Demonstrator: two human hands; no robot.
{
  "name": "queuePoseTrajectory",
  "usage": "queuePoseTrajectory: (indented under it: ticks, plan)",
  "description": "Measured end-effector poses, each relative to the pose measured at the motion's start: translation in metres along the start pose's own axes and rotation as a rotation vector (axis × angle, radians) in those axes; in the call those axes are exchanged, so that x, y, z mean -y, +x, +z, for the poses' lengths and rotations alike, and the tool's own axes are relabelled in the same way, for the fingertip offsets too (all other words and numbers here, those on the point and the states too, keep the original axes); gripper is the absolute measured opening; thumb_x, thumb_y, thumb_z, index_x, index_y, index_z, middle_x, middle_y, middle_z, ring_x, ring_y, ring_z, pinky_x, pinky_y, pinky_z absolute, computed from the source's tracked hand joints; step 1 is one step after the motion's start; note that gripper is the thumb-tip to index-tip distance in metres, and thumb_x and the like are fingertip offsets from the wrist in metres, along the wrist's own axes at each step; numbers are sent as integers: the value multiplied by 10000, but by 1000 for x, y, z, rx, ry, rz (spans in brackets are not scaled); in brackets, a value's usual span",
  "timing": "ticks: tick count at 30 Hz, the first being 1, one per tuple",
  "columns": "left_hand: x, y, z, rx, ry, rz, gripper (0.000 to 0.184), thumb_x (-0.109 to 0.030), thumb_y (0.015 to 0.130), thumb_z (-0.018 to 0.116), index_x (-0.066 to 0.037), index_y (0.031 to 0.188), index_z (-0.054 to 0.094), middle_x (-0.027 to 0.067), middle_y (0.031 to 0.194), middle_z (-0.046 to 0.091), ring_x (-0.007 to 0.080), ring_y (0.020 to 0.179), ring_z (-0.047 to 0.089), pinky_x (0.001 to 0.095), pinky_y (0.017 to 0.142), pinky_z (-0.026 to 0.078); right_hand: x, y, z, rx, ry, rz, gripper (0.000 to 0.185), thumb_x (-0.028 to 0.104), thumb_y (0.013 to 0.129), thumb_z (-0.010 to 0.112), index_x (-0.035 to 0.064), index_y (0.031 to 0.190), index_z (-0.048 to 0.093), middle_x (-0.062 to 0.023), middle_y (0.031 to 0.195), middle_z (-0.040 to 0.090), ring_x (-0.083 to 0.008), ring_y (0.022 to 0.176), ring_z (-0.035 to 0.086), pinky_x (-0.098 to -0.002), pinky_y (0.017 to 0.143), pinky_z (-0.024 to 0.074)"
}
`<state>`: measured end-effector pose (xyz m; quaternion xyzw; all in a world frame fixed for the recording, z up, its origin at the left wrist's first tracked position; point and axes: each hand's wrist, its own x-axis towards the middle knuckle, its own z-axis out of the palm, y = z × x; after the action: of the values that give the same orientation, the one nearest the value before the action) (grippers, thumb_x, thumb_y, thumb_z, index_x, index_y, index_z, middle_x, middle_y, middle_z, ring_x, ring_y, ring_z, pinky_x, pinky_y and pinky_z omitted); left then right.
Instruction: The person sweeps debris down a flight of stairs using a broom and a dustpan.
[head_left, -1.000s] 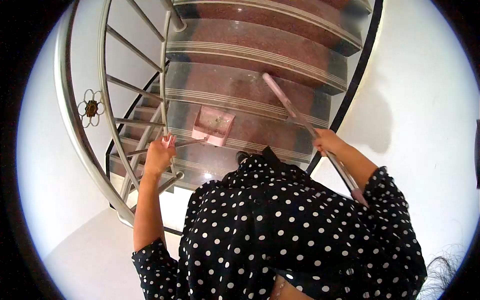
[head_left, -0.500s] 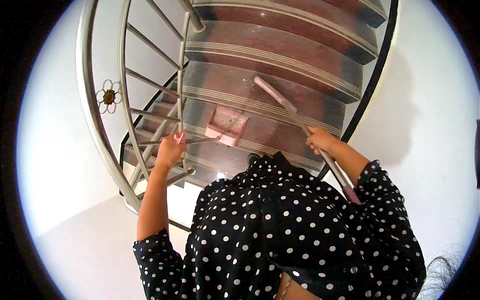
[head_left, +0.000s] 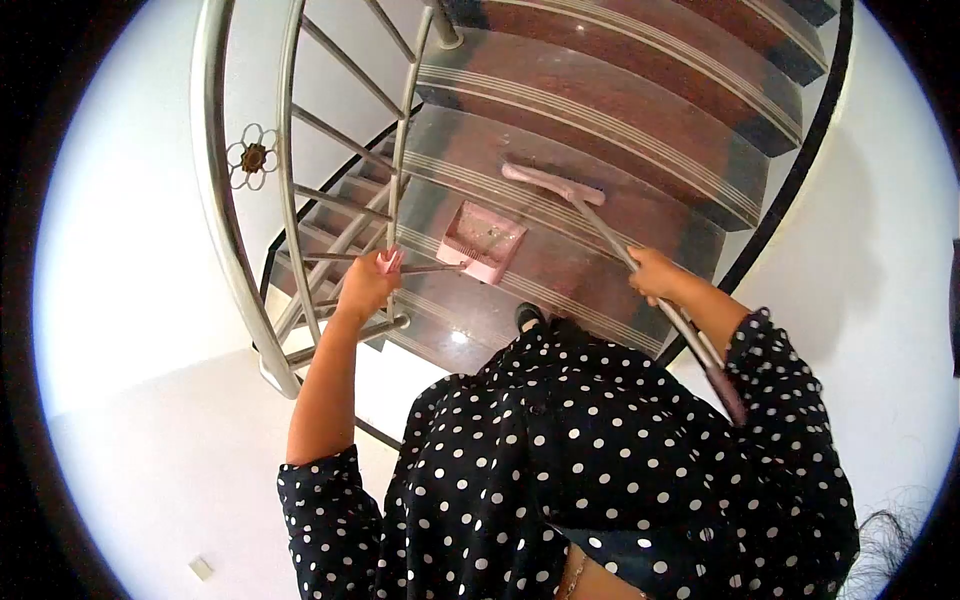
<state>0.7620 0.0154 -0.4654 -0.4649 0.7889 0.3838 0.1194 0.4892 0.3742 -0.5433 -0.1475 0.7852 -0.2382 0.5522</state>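
Note:
My left hand point(head_left: 368, 287) is closed round the pink-ended handle of a long-handled dustpan. The pink dustpan point(head_left: 505, 240) rests on a stair step, with bits of debris and dust in its tray. My right hand point(head_left: 656, 274) grips the metal pole of a broom point(head_left: 603, 228). The broom's pink head point(head_left: 540, 180) lies across the step above and to the right of the dustpan, apart from it. Its bristles are mostly hidden below the head. The pole's dark pink end reaches back beside my right sleeve.
Reddish-brown stairs point(head_left: 600, 90) with pale stripes curve upward ahead. A metal railing point(head_left: 215, 150) with a flower ornament point(head_left: 253, 158) runs along the left, and lower steps show beyond it. A white wall point(head_left: 880, 260) with black trim borders the right. My dark shoe point(head_left: 529, 315) stands near the dustpan.
The broom head has turned from a steep slant to lying more crosswise, its right end swinging up. The camera view has shifted, and both hands keep their grips.

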Motion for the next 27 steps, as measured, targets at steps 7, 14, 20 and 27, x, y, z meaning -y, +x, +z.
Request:
queuePoseTrajectory:
  ticks: [7, 14, 20, 27]
  plan:
    - [17, -11, 3, -77, -145, -19, 239, -136, 727, 641, 17, 909, 614, 99, 692, 625, 168, 593, 595, 310, 547, 467, 16, 9, -19, -27, -140, -97, 701, 51, 795, 554, 63, 1437, 272, -103, 705, 549, -186, 463, 520, -330, 414, 438]
    - [16, -18, 10, -65, -46, 158, 287, -125, 765, 635, 35, 1002, 613, 140, 786, 668, 148, 722, 628, 314, 617, 490, 25, 42, 31, 64, -19, 8, 735, 41, 784, 570, 49, 1441, 242, -94, 706, 542, -171, 492, 505, -321, 424, 450]
    - [18, -35, 11, -68, -180, 47, 263, -113, 724, 651, 43, 931, 608, 114, 730, 639, 143, 620, 595, 292, 539, 461, 32, -6, 19, 169, 60, -7, 734, 26, 796, 568, 62, 1447, 231, -83, 702, 539, -162, 509, 508, -321, 406, 438]
    - [2, -57, 1, -46, -289, -30, 240, -87, 707, 650, 26, 911, 596, 63, 683, 590, 116, 519, 517, 259, 461, 425, 55, -24, 5, 116, -74, -73, 696, 52, 808, 552, 56, 1437, 256, -83, 673, 531, -167, 496, 521, -313, 423, 448]
